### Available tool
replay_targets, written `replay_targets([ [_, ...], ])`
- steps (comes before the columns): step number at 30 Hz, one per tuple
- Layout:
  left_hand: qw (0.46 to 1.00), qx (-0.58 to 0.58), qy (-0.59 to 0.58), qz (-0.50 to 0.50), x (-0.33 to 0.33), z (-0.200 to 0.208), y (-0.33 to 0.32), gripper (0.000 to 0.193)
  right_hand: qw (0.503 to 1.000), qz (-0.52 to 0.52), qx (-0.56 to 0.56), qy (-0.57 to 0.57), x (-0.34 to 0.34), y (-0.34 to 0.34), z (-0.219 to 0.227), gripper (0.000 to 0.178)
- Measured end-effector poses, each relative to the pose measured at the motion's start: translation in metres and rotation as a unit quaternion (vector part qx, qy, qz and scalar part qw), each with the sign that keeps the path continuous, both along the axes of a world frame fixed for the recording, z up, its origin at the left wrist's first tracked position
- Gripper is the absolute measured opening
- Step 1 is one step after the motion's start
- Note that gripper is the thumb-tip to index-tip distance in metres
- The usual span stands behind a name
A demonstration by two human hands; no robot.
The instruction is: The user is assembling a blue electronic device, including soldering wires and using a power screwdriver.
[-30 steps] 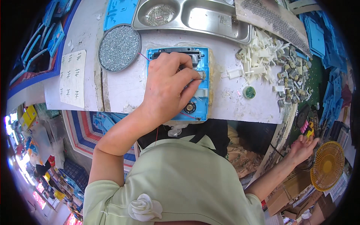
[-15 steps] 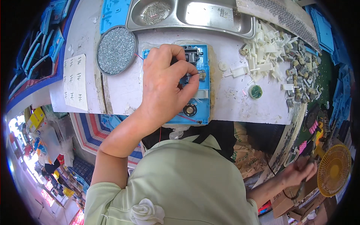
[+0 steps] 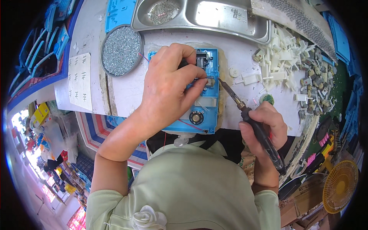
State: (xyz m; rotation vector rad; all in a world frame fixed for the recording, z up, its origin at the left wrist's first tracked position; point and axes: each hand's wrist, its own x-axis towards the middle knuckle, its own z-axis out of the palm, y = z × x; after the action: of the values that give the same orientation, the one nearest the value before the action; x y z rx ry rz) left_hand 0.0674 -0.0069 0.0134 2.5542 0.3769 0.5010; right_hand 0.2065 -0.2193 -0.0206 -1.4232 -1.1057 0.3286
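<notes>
A blue plastic housing (image 3: 212, 122) lies open on the table, with a round speaker (image 3: 196, 117), a white block (image 3: 206, 101) and a small metal part (image 3: 210, 81) in it. My left hand (image 3: 168, 84) covers its left side, thumb and forefinger pinched beside the metal part on what looks like a thin dark wire. Red wires come out around that hand. In my right hand (image 3: 266, 124) is a soldering iron (image 3: 257, 128), its tip at the housing's right edge, close to the metal part and the left fingertips.
A round tray of screws (image 3: 121, 50) stands at the left. Behind is a steel tray (image 3: 218, 28) with small parts. White plastic pieces (image 3: 281, 57) and small grey motors (image 3: 314, 82) are heaped at the right, near a green-topped round tin (image 3: 267, 99). A yellow fan (image 3: 340, 186) stands lower right.
My right hand has come from the far lower right to the housing, bringing the soldering iron. My left hand keeps its pinch over the housing.
</notes>
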Motion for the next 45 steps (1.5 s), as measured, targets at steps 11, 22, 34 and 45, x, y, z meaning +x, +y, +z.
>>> replay_targets([
  [11, 1.000, 0.008, -0.004, -0.007, -0.0007, -0.0018, 0.0010, 0.021, 0.999, 0.005, -0.022, -0.025, -0.0033, 0.0080, 0.0026, 0.037],
  [22, 1.000, 0.016, -0.012, -0.009, -0.0033, -0.0058, 0.0013, 0.022, 0.998, 0.003, -0.032, -0.046, -0.0072, 0.0096, 0.0040, 0.037],
  [34, 1.000, 0.016, -0.017, -0.008, -0.0036, -0.0073, 0.0014, 0.022, 0.999, -0.001, -0.017, -0.035, -0.0052, 0.0064, 0.0014, 0.035],
  [45, 1.000, 0.021, -0.012, -0.002, -0.0034, -0.0060, 0.0004, 0.022, 0.999, -0.009, -0.013, -0.038, -0.0028, 0.0035, 0.0000, 0.034],
])
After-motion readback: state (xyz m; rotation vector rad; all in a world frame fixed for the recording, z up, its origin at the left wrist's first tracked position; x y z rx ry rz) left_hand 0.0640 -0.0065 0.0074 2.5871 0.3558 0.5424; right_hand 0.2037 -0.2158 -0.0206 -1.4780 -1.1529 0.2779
